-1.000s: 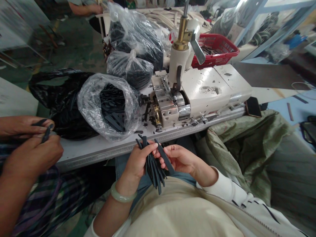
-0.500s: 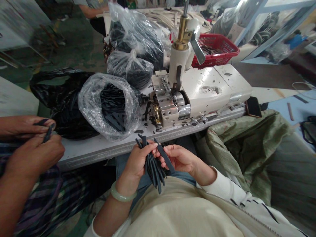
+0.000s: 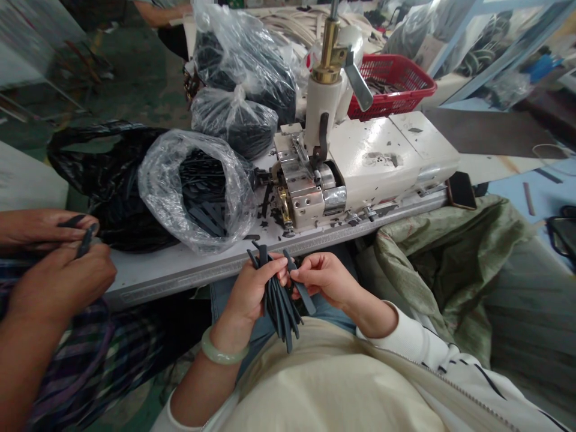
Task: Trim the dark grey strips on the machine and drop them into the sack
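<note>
Left hand (image 3: 247, 288): closed around a bunch of dark strips (image 3: 279, 309), their ends fanned toward the wearer's lap, off the near edge of the workbench (image 3: 135, 267).
Right hand (image 3: 330, 279): thumb and finger pinch a single strip (image 3: 306, 298), its far end at the left fingertips — just beside the bunch.
Step in hand: by the look of it, handling one piece apart from the rest.
Next move: seems to call for a light right pinch and a firm left grip, lest the bunch slip.
Open clear bag (image 3: 153, 192): a heap of dark strips inside, left of the white machine (image 3: 373, 156).
Black bag (image 3: 67, 150): far left — contents too dim to tell.
Tied clear bag (image 3: 234, 117): dark contents, farther back.
Red basket (image 3: 407, 99): far right, holding small pieces, kind unclear.
</note>
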Action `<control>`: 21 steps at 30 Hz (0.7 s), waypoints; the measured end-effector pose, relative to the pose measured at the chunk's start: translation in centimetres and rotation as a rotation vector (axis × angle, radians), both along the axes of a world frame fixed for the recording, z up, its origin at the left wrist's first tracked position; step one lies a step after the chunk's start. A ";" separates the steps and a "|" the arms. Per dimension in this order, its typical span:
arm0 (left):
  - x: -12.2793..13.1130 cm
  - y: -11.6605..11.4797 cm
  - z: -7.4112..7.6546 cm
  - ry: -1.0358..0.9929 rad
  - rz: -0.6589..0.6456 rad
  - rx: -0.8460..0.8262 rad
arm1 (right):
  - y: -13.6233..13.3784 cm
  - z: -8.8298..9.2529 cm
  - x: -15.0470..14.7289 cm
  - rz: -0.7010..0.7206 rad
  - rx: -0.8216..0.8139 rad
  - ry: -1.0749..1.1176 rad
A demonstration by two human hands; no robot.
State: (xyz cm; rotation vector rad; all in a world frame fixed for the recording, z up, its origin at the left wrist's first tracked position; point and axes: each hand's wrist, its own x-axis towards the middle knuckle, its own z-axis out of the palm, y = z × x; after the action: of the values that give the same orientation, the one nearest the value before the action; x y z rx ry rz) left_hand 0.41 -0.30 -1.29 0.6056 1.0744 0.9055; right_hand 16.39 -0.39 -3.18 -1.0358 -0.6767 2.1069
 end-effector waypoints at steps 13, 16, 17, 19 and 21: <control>0.0 0.0 0.1 0.013 0.015 -0.050 | -0.3 0.2 -0.1 0.069 0.089 -0.022; 0.0 0.1 0.3 -0.012 0.050 -0.027 | 0.6 -0.1 0.3 0.025 0.194 -0.012; 0.1 0.1 0.5 -0.026 0.075 -0.024 | 1.2 -0.2 0.5 -0.031 0.244 -0.031; 0.2 0.2 0.8 -0.046 0.099 -0.044 | 3.1 -0.2 1.2 -0.173 0.343 -0.089; 0.2 0.3 1.2 -0.039 0.082 -0.060 | 5.3 0.0 2.0 -0.288 0.413 -0.150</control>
State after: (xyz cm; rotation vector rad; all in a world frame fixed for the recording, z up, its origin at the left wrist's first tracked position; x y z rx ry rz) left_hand 0.65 -0.03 -0.11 0.4956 1.0932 0.9490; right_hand 18.39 4.91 -3.22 -0.9930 -0.9290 1.5694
